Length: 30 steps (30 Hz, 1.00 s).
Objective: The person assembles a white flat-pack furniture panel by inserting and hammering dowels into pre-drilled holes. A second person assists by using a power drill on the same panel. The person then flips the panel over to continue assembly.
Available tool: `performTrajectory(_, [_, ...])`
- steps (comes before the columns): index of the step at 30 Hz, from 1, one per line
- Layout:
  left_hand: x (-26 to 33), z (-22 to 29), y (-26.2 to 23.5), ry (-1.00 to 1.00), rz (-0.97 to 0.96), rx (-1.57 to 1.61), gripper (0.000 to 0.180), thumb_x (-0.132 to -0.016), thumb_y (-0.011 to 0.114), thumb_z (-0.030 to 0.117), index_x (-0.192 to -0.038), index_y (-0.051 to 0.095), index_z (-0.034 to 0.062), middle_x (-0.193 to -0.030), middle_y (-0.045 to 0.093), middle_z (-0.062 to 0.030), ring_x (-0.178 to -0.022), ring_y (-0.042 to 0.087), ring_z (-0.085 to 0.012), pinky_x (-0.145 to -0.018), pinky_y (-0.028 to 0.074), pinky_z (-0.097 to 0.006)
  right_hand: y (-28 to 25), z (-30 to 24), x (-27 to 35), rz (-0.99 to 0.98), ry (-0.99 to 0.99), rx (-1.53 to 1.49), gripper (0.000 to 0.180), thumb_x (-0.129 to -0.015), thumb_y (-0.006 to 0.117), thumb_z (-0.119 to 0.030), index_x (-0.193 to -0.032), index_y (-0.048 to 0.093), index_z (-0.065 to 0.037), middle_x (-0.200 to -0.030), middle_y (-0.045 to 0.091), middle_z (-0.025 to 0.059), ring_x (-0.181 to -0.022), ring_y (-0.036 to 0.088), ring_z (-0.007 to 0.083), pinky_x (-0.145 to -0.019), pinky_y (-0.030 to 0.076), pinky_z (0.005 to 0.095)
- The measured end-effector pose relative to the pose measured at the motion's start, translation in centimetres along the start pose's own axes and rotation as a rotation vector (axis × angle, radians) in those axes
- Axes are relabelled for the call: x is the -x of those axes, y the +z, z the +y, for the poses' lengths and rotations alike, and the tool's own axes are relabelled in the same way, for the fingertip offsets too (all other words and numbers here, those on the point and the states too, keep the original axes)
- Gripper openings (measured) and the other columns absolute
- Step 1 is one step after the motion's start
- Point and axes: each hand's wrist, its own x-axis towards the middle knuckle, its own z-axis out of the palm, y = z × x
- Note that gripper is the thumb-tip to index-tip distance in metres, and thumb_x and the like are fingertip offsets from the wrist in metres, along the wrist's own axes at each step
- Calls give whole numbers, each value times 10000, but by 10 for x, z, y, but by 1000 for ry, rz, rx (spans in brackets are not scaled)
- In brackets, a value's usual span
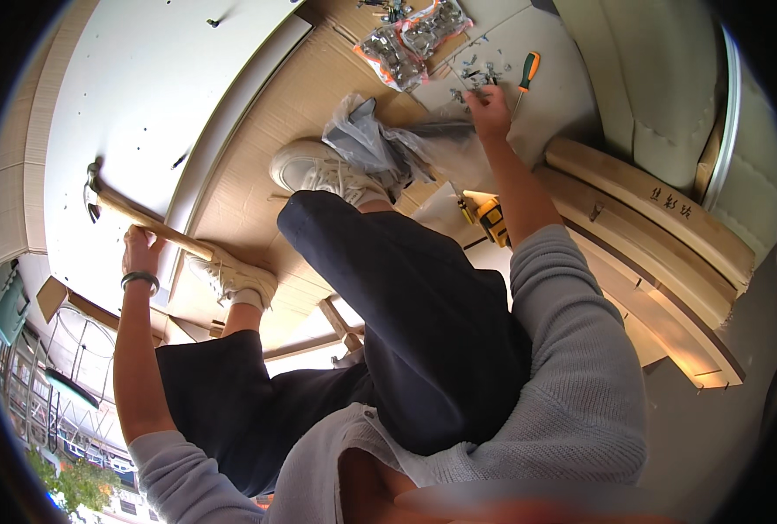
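My left hand (142,251) is closed, its fingers curled at the edge of a white panel (135,96). Right beside it, touching or nearly so, lies a claw hammer (148,223) with a wooden handle; whatever the fingers hold is hidden. On the right, my right hand (491,113) reaches down into a scatter of small metal screws and fittings (484,74) on a pale surface. Its fingers are bent together, and anything pinched in them is too small to make out. A screwdriver (529,72) with a green and orange handle lies just right of that hand.
Clear bags of metal hardware (397,52) lie at the top on cardboard (262,131). Crumpled clear plastic wrapping (362,140) sits beside my shoe. Long brown packaged boards (650,218) stretch along the right, near a yellow and black tool (491,220). Dark fittings stick out of the white panel.
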Motion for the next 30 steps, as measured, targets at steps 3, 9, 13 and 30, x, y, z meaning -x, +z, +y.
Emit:
performTrajectory(3, [-3,-13,4,30,22,-29,259,-767,685,-15,-860,448,31,-799,465,-54,-709,472,-158,-653,457,-313,-9,-18,-1,-257,-142,171,432,-709,728,-386,-1039,590,-143,-827,646,57,-768,626,250,-667,485,381])
performTrajectory(9, [1,-10,4,101,46,-141,267,-765,675,-47,-848,433,30,-792,440,-37,-702,448,-135,-640,463,-283,-1,-1,-7,-153,-132,165,225,-766,672,-284,-920,606,-135,-778,648,58,-756,635,282,-658,493,405])
performTrajectory(13, [4,2,2,131,45,-150,268,-758,662,-76,-831,426,27,-766,418,-25,-686,435,-122,-620,463,-261,7,18,-12,44,-216,41,96,-788,643,-183,-844,608,-113,-744,643,70,-724,635,277,-634,497,389])
performTrajectory(30, [12,14,-4,58,37,-306,258,-793,699,87,-900,471,33,-988,552,-133,-828,564,-261,-743,485,-373,36,-50,-108,-52,259,173,407,-723,720,-473,-839,719,-83,-823,683,167,-790,669,316,-714,514,395])
